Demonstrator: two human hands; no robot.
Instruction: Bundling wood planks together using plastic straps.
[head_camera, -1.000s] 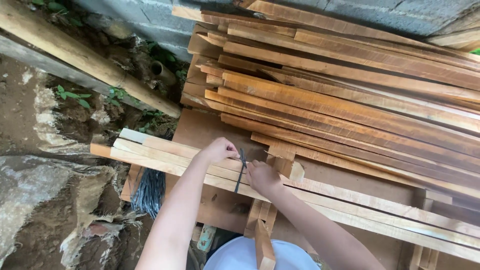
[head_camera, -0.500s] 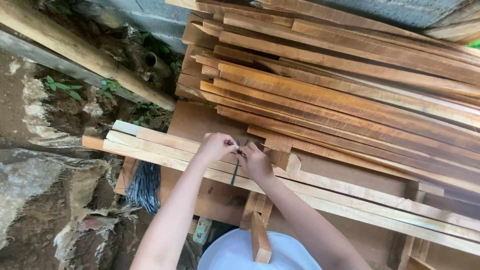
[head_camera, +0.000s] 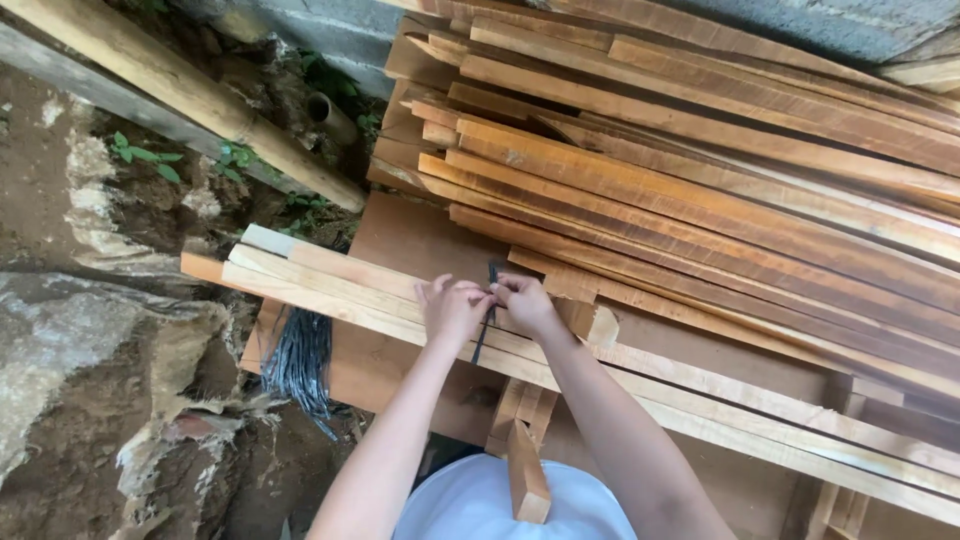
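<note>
A: Light? Daylight, soft & even, no hard shadows. Plank stack (head_camera: 700, 190) upper right is brightest, warm orange.
B: Dark spots?
A: Gap under the bench, bottom centre, plus the wire bundle (head_camera: 300, 360) at left. White shirt (head_camera: 470, 510) near blown out.
B: Sharpness?
A: OK mid-frame; corners softer, slight wide-angle bend at edges.

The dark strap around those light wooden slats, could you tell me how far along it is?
Done: the dark strap already crosses the bundle of light slats. In hand: left hand and right hand pinch its ends together on top. Left: no finished knot shows; a bunch of dark straps hangs below.
</note>
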